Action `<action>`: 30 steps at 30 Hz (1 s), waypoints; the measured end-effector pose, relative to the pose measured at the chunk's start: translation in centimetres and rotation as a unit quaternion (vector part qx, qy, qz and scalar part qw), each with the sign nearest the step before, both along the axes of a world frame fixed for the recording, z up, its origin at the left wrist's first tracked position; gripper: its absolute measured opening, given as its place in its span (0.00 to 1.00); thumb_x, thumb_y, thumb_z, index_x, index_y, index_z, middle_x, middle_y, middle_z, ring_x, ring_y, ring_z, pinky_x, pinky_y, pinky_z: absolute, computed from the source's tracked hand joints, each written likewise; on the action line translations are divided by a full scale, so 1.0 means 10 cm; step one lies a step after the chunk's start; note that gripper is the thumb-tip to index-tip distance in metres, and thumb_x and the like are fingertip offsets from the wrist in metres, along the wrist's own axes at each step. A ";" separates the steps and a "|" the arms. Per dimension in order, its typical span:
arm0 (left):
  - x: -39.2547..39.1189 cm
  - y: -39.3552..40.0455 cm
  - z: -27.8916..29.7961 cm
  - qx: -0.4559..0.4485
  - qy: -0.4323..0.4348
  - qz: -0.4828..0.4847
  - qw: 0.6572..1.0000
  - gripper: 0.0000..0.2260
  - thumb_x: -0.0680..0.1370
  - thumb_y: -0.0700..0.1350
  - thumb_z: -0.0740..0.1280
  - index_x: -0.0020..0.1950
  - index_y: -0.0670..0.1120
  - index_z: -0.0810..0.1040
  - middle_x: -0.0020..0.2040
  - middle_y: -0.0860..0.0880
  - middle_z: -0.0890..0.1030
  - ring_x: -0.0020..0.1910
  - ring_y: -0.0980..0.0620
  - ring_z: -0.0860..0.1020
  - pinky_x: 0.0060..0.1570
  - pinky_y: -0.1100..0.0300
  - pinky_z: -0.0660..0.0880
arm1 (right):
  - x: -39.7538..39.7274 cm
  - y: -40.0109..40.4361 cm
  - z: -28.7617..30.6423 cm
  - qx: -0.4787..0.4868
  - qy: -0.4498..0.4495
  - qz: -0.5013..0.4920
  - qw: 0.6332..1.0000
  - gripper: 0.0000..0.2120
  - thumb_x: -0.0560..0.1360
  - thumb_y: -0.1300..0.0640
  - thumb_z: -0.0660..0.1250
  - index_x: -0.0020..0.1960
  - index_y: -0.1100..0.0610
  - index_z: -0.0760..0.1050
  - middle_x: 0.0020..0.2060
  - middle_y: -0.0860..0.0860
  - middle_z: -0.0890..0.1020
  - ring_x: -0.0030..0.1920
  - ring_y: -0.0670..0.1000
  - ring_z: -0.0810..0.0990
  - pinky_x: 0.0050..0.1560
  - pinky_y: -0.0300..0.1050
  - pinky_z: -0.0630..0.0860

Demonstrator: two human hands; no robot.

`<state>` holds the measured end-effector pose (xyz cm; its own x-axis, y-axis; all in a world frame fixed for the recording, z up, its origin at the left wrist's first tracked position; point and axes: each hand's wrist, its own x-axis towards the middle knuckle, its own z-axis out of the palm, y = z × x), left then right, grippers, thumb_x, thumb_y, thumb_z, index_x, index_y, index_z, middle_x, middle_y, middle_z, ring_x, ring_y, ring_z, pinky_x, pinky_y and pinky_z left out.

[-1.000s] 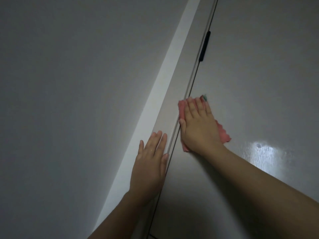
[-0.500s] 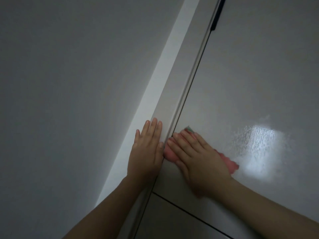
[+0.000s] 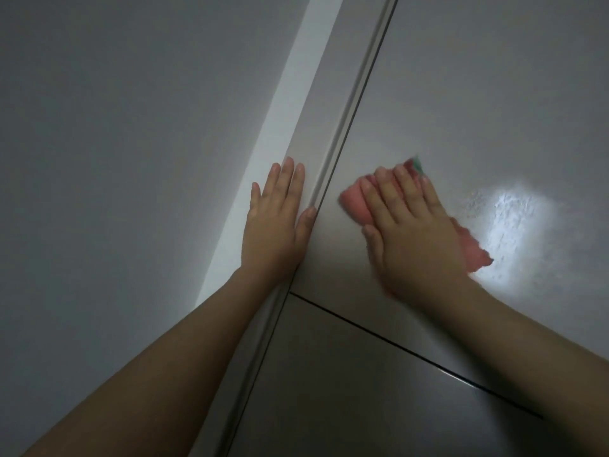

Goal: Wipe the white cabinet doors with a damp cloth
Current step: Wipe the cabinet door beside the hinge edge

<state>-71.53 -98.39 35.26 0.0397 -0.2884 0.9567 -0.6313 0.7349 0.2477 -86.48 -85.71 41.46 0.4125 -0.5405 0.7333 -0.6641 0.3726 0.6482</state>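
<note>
Head view: right hand [image 3: 417,232], fingers flat, pressing pink cloth [image 3: 354,202] on white cabinet door [image 3: 478,94], now shifted right off the door edge; left hand [image 3: 275,225] flat, unmoved, beside seam [image 3: 356,103].

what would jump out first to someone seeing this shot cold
The pink cloth stands out most: it is the only colour on the pale cabinet door, pressed flat under the right hand near the middle of the frame. Just right of it, a bright glare patch shines on the door's surface. The left hand lies flat on the strip beside the door's vertical seam.
</note>
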 end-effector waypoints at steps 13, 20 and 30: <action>-0.16 0.42 -0.06 0.089 0.090 -0.037 0.991 0.24 0.83 0.41 0.51 0.78 0.43 0.49 0.79 0.44 0.49 0.77 0.44 0.46 0.75 0.48 0.41 | -0.96 0.99 0.08 -0.067 -0.066 0.037 0.995 0.27 0.79 0.50 0.51 0.76 0.56 0.57 0.74 0.57 0.62 0.75 0.59 0.56 0.75 0.55 0.48; -0.55 1.00 0.08 0.208 0.175 -0.046 0.961 0.27 0.81 0.44 0.55 0.78 0.42 0.49 0.78 0.41 0.47 0.77 0.43 0.46 0.74 0.45 0.43 | -0.83 1.00 -0.86 0.142 0.101 0.008 0.985 0.25 0.77 0.50 0.52 0.72 0.53 0.67 0.70 0.51 0.70 0.71 0.56 0.66 0.73 0.57 0.59; -1.47 1.76 0.29 0.043 0.086 -0.134 0.986 0.26 0.76 0.47 0.56 0.74 0.43 0.63 0.74 0.38 0.60 0.73 0.40 0.59 0.71 0.43 0.52 | -1.70 1.72 0.36 -0.212 -0.167 0.014 0.963 0.28 0.78 0.51 0.51 0.77 0.58 0.56 0.75 0.58 0.59 0.76 0.61 0.53 0.75 0.56 0.44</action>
<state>-86.25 -80.83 38.19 0.1107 -0.3908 0.9138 -0.3613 0.8407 0.4033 -103.47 -68.55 45.07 0.1264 -0.1552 0.9798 -0.8228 0.5353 0.1909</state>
